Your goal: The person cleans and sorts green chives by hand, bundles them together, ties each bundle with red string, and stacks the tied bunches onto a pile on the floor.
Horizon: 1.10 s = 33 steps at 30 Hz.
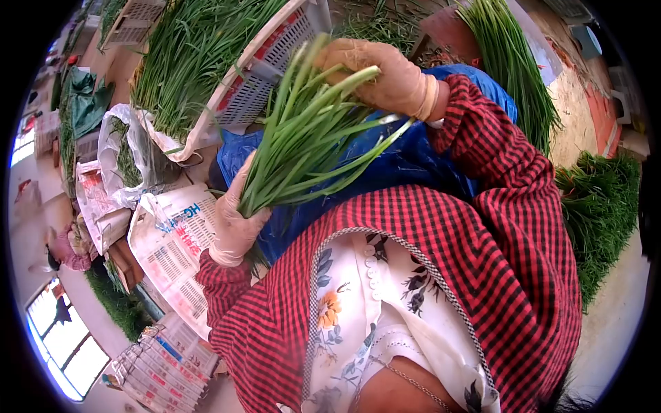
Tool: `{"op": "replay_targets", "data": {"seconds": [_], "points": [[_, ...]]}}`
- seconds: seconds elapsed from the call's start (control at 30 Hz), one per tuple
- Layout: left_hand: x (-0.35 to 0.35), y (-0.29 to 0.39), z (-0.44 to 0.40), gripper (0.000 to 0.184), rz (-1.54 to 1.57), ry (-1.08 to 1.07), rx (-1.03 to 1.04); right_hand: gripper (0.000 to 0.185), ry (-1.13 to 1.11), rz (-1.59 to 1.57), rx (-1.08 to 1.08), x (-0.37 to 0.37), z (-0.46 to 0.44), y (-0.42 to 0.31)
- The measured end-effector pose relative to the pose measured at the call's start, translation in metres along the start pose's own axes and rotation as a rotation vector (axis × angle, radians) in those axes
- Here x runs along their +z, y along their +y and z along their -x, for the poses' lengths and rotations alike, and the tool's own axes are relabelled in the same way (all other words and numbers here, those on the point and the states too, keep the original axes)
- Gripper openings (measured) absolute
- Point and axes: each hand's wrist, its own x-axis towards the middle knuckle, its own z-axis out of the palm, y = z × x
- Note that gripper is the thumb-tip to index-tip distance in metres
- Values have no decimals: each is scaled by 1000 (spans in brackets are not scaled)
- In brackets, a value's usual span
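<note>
A blue plastic sheet [437,165] covered the person's lap. To the left stood a slatted crate [248,82] beside a heap of long green leaves [200,51], a clear plastic bag [113,155] and stacked white crates [165,358]; a bright window [69,337] was set in the wall. On the right lay more long-stalked greens [509,69] and a feathery green pile [602,220].

Above the blue sheet, between the hands, was a loose bunch of garlic chives [303,148]. The gloved left hand [234,220] gripped its lower end. The gloved right hand [382,76] arched over the upper stalks, wrist bent; whether it gripped any could not be told.

Blue letters reading "HG" began a line on a white printed wrapper [162,255]; its red print was illegible.
</note>
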Motion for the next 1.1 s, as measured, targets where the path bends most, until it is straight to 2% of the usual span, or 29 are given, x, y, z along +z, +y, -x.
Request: {"op": "replay_targets", "data": {"seconds": [0.03, 0.07, 0.1, 0.13, 0.17, 0.2, 0.27, 0.3, 0.33, 0.4, 0.43, 0.5, 0.53, 0.57, 0.63, 0.77, 0.87, 0.93, 0.97, 1.03, 1.1], "points": [[2, -1, 4, 61, 343, -56, -234, 20, -22, 185, -44, -6, 1, 2], [3, -1, 7, 63, 685, -110, -470, 20, -18, 185, -43, -9, 3, 4], [2, 4, 7, 63, 685, -95, -523, 19, -38, 106, 13, -12, 4, 7], [-2, -2, 7, 63, 682, -96, -525, 19, -57, 24, 70, -13, 4, 10], [-7, -12, 8, 60, 713, -197, -560, 17, -31, 174, 14, -15, 3, 13], [-10, -17, 9, 59, 743, -298, -593, 21, 32, 116, 107, -15, 3, 11], [-7, -18, 10, 58, 749, -256, -578, 16, 19, 389, -24, -28, 2, 22], [-5, -16, 9, 57, 759, -214, -561, 18, 26, 422, 16, -38, 3, 21], [-5, -10, 7, 57, 755, -212, -557, 23, 158, 77, 282, -43, 7, 34], [-6, 2, 2, 58, 1012, -137, -601, 30, 135, 424, 470, -86, 9, 50], [-6, -2, 4, 53, 1036, -123, -581, 30, 135, 423, 461, -99, 26, 74], [-3, -8, 5, 49, 1114, -69, -583, 44, 68, 688, 257, -104, 55, 122], [-1, -11, 5, 45, 1197, -27, -587, 54, 57, 691, 386, -88, 49, 104], [2, -14, 4, 38, 1191, -23, -557, 55, 66, 423, 371, -73, 39, 85], [8, -13, 0, 38, 1232, 11, -581, 52, 43, -63, 388, -56, 17, 42], [12, -7, -5, 42, 1336, 4, -568, 43, 37, -337, 311, -28, -2, 36], [12, -10, -2, 42, 1377, -18, -534, 58, 141, -306, 324, -16, -15, 29], [15, -10, 1, 41, 1388, 51, -581, 67, 101, -346, 342, -10, -27, 16], [18, -29, 7, 40, 1459, -47, -487, 60, 81, -334, 332, -6, -35, 11], [20, -25, 5, 39, 1461, -57, -491, 55, 61, -315, 318, -7, -45, 10], [21, -17, 5, 37, 1459, -41, -519, 36, -33, -398, 314, -16, -54, 10]]}}
